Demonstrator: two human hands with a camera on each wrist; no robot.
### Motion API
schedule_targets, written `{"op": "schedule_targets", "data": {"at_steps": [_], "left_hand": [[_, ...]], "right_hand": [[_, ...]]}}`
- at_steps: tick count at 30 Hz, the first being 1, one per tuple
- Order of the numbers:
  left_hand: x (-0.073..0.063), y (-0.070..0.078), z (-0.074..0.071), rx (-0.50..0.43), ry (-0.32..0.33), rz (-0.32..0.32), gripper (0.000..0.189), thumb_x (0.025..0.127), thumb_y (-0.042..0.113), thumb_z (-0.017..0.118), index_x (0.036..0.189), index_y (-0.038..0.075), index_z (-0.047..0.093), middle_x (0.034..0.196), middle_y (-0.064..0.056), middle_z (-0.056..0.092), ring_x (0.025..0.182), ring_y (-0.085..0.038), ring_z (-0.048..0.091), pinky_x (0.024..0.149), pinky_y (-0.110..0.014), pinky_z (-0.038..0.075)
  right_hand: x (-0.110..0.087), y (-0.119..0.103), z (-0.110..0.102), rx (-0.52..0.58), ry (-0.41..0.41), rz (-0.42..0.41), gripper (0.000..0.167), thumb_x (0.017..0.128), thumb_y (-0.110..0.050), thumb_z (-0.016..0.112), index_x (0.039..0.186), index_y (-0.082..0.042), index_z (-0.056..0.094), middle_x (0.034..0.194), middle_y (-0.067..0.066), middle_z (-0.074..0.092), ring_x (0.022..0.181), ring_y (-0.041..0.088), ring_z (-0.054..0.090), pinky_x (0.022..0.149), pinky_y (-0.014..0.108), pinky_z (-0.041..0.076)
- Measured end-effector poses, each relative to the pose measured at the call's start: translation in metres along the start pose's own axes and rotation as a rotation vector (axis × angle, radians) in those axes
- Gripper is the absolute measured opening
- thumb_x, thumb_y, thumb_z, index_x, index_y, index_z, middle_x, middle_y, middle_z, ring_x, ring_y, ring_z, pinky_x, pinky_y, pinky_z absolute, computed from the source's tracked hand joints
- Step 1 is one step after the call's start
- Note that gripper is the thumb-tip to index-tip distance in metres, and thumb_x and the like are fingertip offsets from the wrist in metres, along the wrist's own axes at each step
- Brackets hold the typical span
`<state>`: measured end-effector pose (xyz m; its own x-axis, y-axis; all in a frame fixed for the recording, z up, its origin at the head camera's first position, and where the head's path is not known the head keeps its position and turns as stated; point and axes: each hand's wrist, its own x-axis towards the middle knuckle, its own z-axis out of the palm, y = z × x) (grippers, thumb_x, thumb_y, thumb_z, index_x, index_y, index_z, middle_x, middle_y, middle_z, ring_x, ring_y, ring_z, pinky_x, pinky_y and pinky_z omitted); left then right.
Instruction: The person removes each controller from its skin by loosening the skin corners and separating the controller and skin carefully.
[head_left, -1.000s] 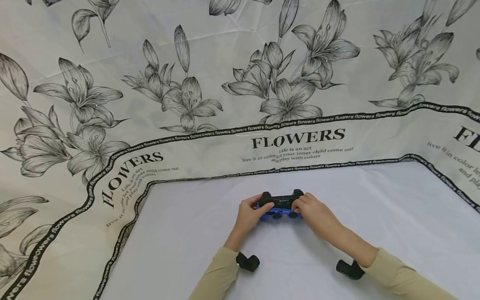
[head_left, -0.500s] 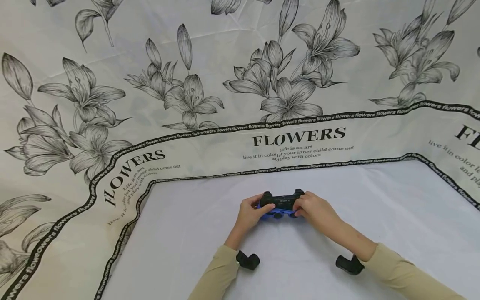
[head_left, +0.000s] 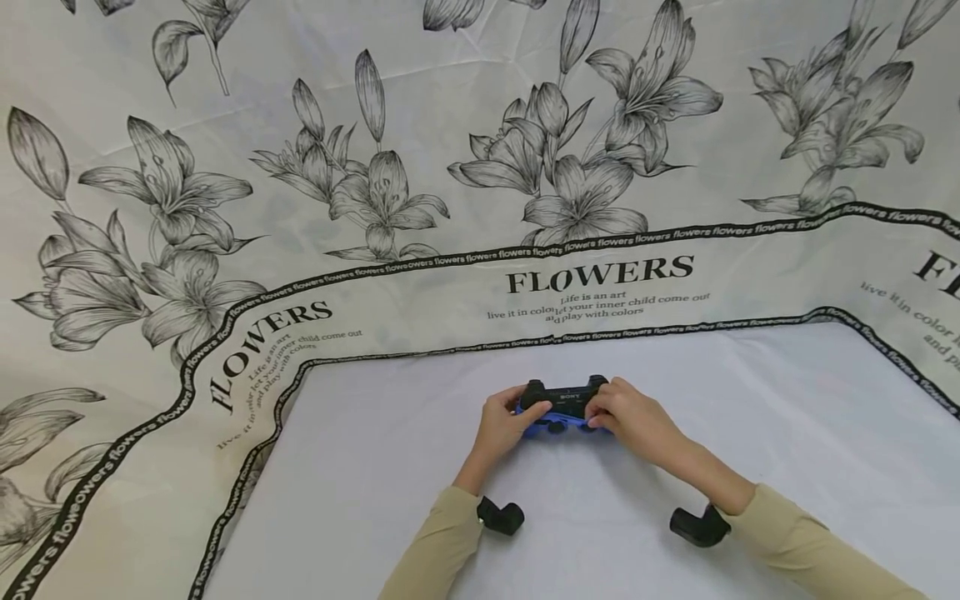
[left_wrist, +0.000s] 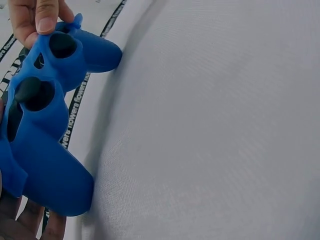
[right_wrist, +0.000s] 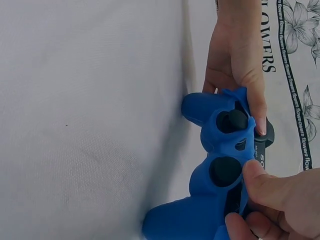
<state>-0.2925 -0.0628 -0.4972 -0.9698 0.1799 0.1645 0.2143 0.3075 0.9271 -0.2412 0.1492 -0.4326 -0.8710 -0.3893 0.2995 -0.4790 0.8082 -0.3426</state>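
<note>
Head view: any brands?
— "SONY" on the black controller [head_left: 567,400], half in a smooth blue sleeve [right_wrist: 212,138], at the white desk [head_left: 360,483]. Left hand [head_left: 504,427] grips one end, right hand [head_left: 630,418] pinches the sleeve's edge. Cloth [head_left: 420,300] behind reads "FLOWERS".

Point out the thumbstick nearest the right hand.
The lower thumbstick in the right wrist view: the right hand is beside it; the upper thumbstick sits farther away.

black controller [head_left: 572,400], sony lettering upright, upper face bare; blue cover [right_wrist: 216,146] partly on, wraps both grips, dark sticks [right_wrist: 226,171] showing through round holes.
</note>
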Motion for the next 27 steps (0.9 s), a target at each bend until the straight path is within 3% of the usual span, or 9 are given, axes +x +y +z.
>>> {"op": "schedule_targets", "data": {"at_steps": [5,9,18,27], "left_hand": [[0.002,0.003,0.0,0.045,0.012,-0.022,0.044,0.083,0.032,0.075,0.119,0.006,0.067,0.11,-0.007,0.072,0.087,-0.005,0.06,0.074,-0.019,0.048],[0.001,0.005,-0.002,0.07,0.007,-0.03,0.046,0.084,0.034,0.075,0.119,0.006,0.067,0.11,-0.008,0.071,0.078,-0.004,0.055,0.066,-0.018,0.045],[0.0,0.009,-0.001,0.011,0.052,-0.093,0.046,0.08,0.03,0.078,0.116,0.004,0.069,0.102,-0.011,0.072,0.07,-0.006,0.052,0.057,-0.019,0.042],[-0.002,0.013,0.001,0.078,0.1,-0.04,0.045,0.08,0.033,0.077,0.114,0.005,0.07,0.105,-0.01,0.073,0.066,-0.002,0.05,0.057,-0.017,0.042]], "right_hand": [[-0.002,0.001,-0.002,0.011,0.013,-0.027,0.007,0.08,-0.013,0.075,0.078,-0.016,0.069,0.079,-0.007,0.061,0.075,0.008,0.044,0.06,0.023,0.043],[-0.003,0.002,-0.001,0.015,0.024,-0.042,0.007,0.079,-0.013,0.075,0.077,-0.017,0.07,0.079,-0.009,0.061,0.075,0.007,0.042,0.061,0.023,0.043],[-0.005,0.005,0.002,0.003,0.012,-0.063,0.008,0.078,-0.014,0.076,0.077,-0.019,0.07,0.079,-0.011,0.062,0.076,0.006,0.041,0.062,0.022,0.044],[-0.004,0.007,0.001,-0.031,0.005,-0.102,0.008,0.076,-0.014,0.078,0.076,-0.019,0.071,0.077,-0.013,0.061,0.076,0.005,0.042,0.063,0.023,0.045]]}}
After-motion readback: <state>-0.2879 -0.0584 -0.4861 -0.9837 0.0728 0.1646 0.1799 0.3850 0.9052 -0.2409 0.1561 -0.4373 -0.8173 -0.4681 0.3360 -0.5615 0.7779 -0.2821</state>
